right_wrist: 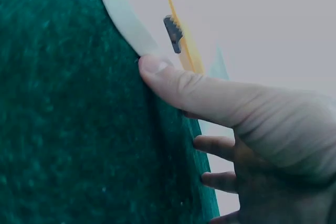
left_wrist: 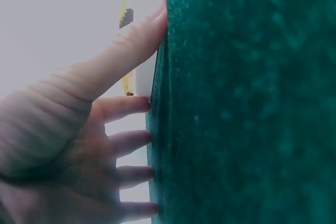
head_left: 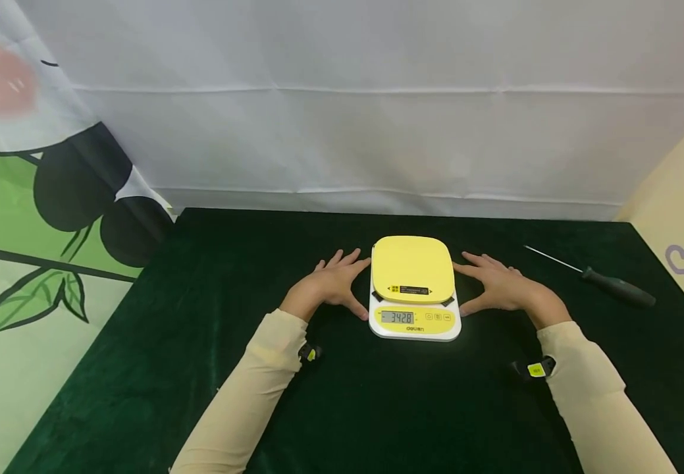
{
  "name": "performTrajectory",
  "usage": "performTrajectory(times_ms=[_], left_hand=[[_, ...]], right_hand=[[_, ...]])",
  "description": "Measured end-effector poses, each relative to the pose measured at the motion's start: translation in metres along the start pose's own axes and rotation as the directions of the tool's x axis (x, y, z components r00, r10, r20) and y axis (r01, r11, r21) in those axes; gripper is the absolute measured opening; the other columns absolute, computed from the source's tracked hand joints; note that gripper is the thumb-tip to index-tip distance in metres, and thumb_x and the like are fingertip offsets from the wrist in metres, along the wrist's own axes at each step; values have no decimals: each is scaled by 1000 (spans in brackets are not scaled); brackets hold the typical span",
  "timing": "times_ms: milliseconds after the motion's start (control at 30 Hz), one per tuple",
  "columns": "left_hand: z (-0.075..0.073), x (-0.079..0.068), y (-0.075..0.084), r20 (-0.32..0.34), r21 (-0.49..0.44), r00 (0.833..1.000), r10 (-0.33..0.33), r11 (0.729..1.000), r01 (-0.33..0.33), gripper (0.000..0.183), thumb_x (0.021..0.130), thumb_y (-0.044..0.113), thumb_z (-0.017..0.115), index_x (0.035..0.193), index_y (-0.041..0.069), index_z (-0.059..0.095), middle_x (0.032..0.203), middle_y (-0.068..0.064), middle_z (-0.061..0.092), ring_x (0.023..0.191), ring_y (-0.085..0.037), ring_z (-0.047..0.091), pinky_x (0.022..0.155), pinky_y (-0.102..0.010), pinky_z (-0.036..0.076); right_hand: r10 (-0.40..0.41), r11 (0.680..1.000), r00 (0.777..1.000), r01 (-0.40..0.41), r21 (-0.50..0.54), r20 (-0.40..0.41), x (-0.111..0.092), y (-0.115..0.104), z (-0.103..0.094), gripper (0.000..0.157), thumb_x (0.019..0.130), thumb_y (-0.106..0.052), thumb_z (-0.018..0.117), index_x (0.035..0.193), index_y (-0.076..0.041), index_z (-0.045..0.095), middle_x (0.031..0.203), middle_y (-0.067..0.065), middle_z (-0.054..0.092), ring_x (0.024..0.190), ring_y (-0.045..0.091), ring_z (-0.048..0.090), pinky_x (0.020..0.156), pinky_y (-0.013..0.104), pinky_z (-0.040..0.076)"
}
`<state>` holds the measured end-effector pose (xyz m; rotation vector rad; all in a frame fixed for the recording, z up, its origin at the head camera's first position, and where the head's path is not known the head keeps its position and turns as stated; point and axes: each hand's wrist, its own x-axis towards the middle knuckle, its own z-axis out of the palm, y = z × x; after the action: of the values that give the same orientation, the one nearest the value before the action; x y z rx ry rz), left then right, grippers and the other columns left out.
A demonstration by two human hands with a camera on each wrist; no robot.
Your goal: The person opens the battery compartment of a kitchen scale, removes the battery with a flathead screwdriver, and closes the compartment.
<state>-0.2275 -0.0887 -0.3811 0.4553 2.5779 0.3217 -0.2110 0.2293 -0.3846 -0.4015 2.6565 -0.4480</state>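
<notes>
A kitchen scale (head_left: 414,288) with a yellow platform and white base lies flat on the dark green cloth. Its lit display appears to read 342.8. On the scale's left side my left hand (head_left: 332,283) has its fingers spread, thumb and index fingertip at the edge. From the other side my right hand (head_left: 498,286) mirrors it, thumb and index finger at the right edge. Close up, the left thumb (left_wrist: 123,51) reaches the white base near the cloth. The right thumb (right_wrist: 194,90) meets the rounded side of the base in the right wrist view.
Right of the right hand lies a screwdriver (head_left: 617,284) with a dark handle, its shaft pointing to the back left. The green cloth (head_left: 140,368) covers the table. A white curtain (head_left: 377,145) hangs behind it, with printed panels at both sides.
</notes>
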Motion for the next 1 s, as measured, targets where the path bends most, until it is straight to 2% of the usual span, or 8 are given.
performTrajectory(times_ms=[267, 533, 700, 867, 933, 1000], left_hand=[[6, 0, 0, -14, 17, 1000, -14, 1000, 14, 113, 69, 52, 85, 157, 30, 18, 166, -1, 5, 153, -32, -3, 118, -60, 5], [1, 2, -4, -31, -8, 999, 9, 1000, -9, 110, 67, 55, 85, 156, 29, 25, 166, 1, 13, 153, -32, 3, 118, -60, 7], [-2, 5, -10, -39, -66, 999, 26, 997, -29, 107, 67, 57, 84, 155, 31, 28, 164, 2, 20, 153, -29, 5, 118, -60, 7], [-5, 7, -18, -21, -147, 999, 32, 989, -35, 103, 69, 59, 82, 154, 33, 29, 164, -6, 20, 152, -33, 6, 117, -62, 11], [-6, 7, -22, -22, -196, 998, 62, 978, -66, 101, 70, 57, 82, 153, 31, 30, 163, -8, 21, 152, -32, 11, 117, -60, 15], [-6, 7, -26, -38, -263, 992, 123, 956, -129, 99, 72, 52, 82, 153, 26, 31, 162, -7, 25, 151, -30, 18, 118, -56, 19]], right_hand=[[-17, 1000, 1000, 17, 19, -18, -4, 4, 5, 105, 69, -57, 81, 152, -12, 35, 163, 19, 13, 146, 50, 2, 106, 77, 6], [-48, 997, 999, 49, 64, -17, -1, 10, 2, 101, 70, -58, 80, 150, -11, 39, 162, 20, 18, 146, 51, 3, 105, 78, 6], [-83, 989, 996, 85, 122, -22, -1, 16, -2, 95, 74, -54, 80, 149, -10, 41, 160, 20, 23, 146, 51, 4, 106, 77, 8], [-89, 974, 996, 92, 207, -25, -4, 22, -3, 91, 77, -51, 78, 150, -12, 40, 159, 20, 28, 147, 50, 3, 107, 75, 10], [-78, 970, 997, 81, 228, -24, -5, 23, -2, 90, 78, -52, 77, 150, -13, 40, 159, 22, 26, 146, 50, 4, 107, 75, 12], [-66, 967, 998, 70, 245, -26, -6, 23, -2, 88, 79, -53, 76, 150, -14, 41, 159, 25, 22, 146, 50, 6, 106, 75, 14]])
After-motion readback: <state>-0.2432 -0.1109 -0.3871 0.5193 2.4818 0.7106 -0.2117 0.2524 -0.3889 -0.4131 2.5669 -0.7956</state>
